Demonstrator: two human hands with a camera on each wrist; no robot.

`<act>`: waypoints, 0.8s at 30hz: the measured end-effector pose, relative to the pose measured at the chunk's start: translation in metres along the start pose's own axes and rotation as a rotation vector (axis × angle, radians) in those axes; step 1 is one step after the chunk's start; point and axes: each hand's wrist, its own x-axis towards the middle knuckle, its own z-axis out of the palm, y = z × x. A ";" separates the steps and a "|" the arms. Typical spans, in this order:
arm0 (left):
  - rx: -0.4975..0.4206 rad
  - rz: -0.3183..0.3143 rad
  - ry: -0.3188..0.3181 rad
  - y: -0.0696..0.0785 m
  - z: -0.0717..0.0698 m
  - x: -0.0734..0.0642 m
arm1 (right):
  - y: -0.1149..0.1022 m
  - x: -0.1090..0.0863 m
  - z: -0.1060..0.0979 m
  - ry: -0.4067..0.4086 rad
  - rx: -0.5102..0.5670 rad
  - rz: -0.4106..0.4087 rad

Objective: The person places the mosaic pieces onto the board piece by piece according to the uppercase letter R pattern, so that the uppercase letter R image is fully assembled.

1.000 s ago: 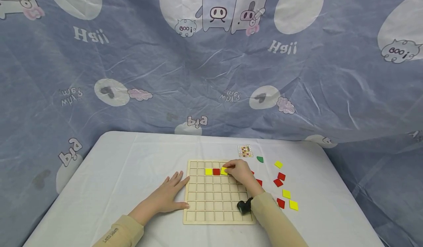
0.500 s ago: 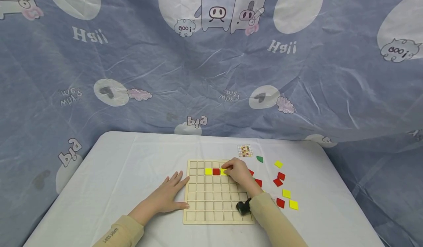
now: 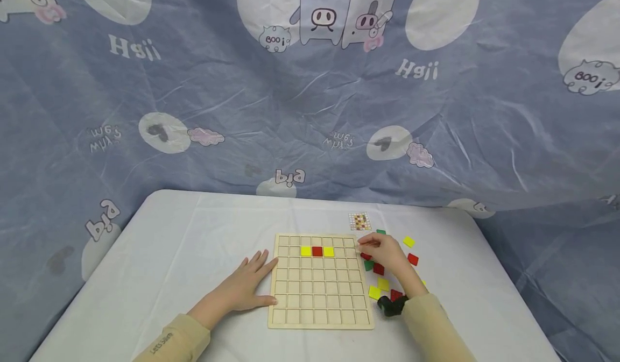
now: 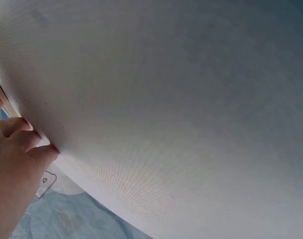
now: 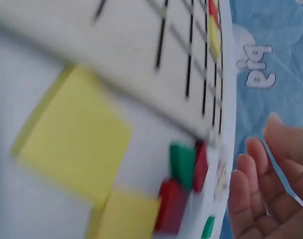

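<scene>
A wooden grid board lies on the white table. In one of its upper rows sit a yellow square tile, a red square tile and another yellow tile, side by side. My left hand rests with spread fingers at the board's left edge; fingertips press on the cloth in the left wrist view. Just past the board's right edge, my right hand hovers over loose tiles. Its fingers are loosely bent and hold nothing in the right wrist view. It partly covers a red tile.
Right of the board lie several loose pieces, among them a green piece, a red tile and a yellow tile. A small pattern card is behind. A black wrist camera sits by the right sleeve. Patterned cloth hangs behind the table.
My right hand has let go of the right-hand yellow tile, which stays in its grid cell, and has moved right off the board to the loose tiles. The left hand has not moved.
</scene>
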 end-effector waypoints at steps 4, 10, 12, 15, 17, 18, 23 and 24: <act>-0.001 0.000 -0.007 0.002 -0.003 -0.001 | 0.017 -0.009 -0.006 -0.022 -0.010 0.057; 0.007 -0.001 -0.006 0.002 -0.003 -0.001 | 0.025 -0.017 -0.005 -0.026 -0.084 0.090; 0.006 -0.002 -0.003 0.001 -0.003 -0.001 | 0.024 -0.018 -0.004 -0.040 -0.093 0.086; 0.008 -0.005 -0.005 0.000 -0.001 0.000 | 0.024 -0.018 -0.002 -0.058 -0.112 0.065; 0.010 -0.003 -0.006 0.000 -0.001 0.000 | 0.024 -0.018 0.000 -0.063 -0.127 0.054; 0.011 -0.002 -0.007 0.000 0.000 0.001 | 0.024 -0.018 0.000 -0.063 -0.137 0.052; 0.015 0.000 -0.006 0.000 0.000 0.001 | 0.024 -0.019 0.002 -0.067 -0.140 0.058; 0.014 -0.001 -0.005 0.000 0.000 0.001 | 0.024 -0.019 0.002 -0.068 -0.140 0.060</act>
